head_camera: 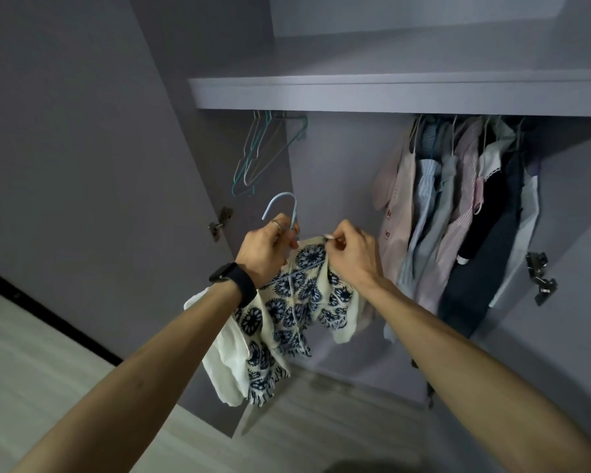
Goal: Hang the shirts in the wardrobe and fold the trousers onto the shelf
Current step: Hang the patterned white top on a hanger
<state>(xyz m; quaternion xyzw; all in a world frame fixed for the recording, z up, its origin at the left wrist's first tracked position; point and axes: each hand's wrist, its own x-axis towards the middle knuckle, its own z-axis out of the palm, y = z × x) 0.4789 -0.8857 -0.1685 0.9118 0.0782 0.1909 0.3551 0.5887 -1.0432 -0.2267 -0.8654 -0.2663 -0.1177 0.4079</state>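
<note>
A cream shirt with a dark blue floral print [297,302] hangs between my hands in front of the open wardrobe. My left hand [267,247] grips the neck of a light blue hanger [284,206] whose hook points up above the fingers. The hanger's body is hidden inside the shirt. My right hand [350,252] pinches the shirt's collar edge at the top right. A white sleeve [226,356] of the shirt droops below my left wrist.
Several empty wire hangers [260,151] hang on the rail at the left under the shelf [389,93]. Several hung shirts [458,213] fill the right side. The wardrobe door [82,148] stands open at the left, hinges [220,221] showing.
</note>
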